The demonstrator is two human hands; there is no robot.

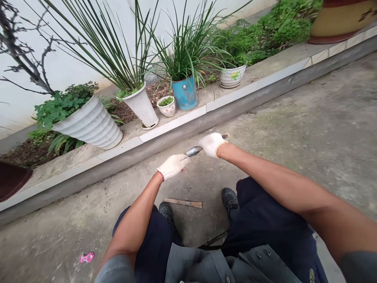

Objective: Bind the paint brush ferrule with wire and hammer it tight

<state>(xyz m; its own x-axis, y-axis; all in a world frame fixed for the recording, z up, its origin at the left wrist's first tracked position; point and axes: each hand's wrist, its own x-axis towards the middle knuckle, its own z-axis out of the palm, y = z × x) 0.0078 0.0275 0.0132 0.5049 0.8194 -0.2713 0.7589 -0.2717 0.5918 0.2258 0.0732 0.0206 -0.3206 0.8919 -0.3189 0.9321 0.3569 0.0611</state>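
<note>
A wooden stick (226, 136) with a silvery wrapping (193, 151), like wound wire, is held between my two gloved hands, above the concrete. My right hand (211, 144), in a white knit glove, is closed round the stick, and its wooden end sticks out past the wrist side. At the lower left end of the silvery part, my left hand (174, 165) has its gloved fingers closed on it. The fingers hide that end. On the ground between my shoes lies a flat wooden strip (184, 203), apart from both hands.
A low tiled ledge (172, 122) crosses in front. On it stand a ribbed white pot (91, 125), a tall white pot (143, 106), a small pot (167, 110), a blue pot (185, 95) and a white bowl planter (232, 78). A pink object (87, 257) lies at lower left.
</note>
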